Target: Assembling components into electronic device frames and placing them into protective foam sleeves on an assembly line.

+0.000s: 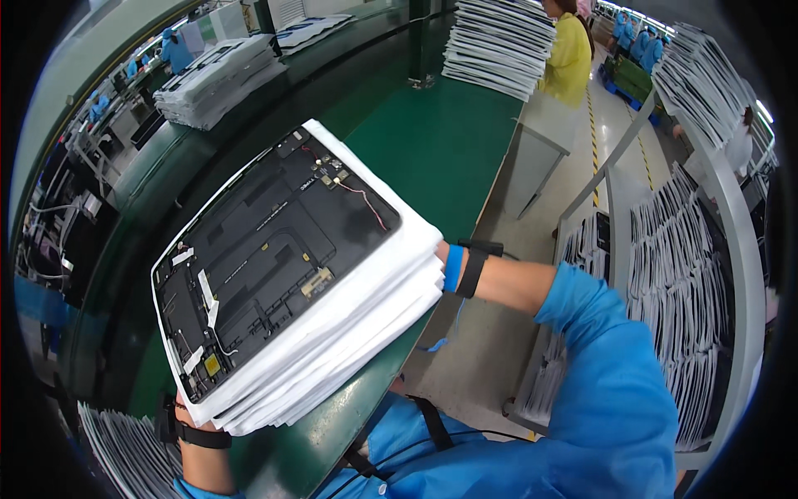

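A thick stack of white foam sleeves (pixel 349 333) sits between my two hands, tilted over the green bench. On its top lies a flat black electronic device housing (pixel 266 241) with small boards, a red wire and white tape strips. My right hand (pixel 443 251) grips the stack's right end, its fingers hidden behind the sleeves. At the near left corner my left hand (pixel 182 409) holds the other end, mostly covered by the stack. Black straps circle both wrists, and a blue band is on the right one.
The green bench (pixel 416 150) bears a tall sleeve pile (pixel 499 46) at its far end. Another pile (pixel 218 81) stands at far left. A grey rack (pixel 723 191) of upright sleeves is at right. More sleeves (pixel 125 445) are at lower left. A person in yellow (pixel 568 54) stands beyond.
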Demonstrator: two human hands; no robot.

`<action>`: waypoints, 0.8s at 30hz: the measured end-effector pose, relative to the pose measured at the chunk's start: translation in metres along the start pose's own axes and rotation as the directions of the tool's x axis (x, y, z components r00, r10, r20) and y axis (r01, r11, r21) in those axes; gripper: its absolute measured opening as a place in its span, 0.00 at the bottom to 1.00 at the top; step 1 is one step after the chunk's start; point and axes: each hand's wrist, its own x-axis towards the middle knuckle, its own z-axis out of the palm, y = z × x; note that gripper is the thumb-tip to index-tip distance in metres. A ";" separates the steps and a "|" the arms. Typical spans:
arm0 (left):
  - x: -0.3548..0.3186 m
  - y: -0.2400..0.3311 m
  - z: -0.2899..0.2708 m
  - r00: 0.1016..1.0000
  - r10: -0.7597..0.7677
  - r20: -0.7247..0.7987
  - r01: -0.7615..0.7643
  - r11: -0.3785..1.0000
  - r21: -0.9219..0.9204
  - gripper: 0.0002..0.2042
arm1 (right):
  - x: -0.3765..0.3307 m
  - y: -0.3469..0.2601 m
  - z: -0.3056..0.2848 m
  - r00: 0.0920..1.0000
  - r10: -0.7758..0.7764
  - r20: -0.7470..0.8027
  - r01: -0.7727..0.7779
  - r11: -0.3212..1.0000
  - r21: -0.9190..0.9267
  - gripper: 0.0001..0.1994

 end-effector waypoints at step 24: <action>-0.037 -0.015 0.001 1.000 -0.016 0.007 0.015 0.996 0.089 0.20 | 0.036 0.076 -0.064 0.870 -0.394 0.297 0.387 0.918 0.083 0.19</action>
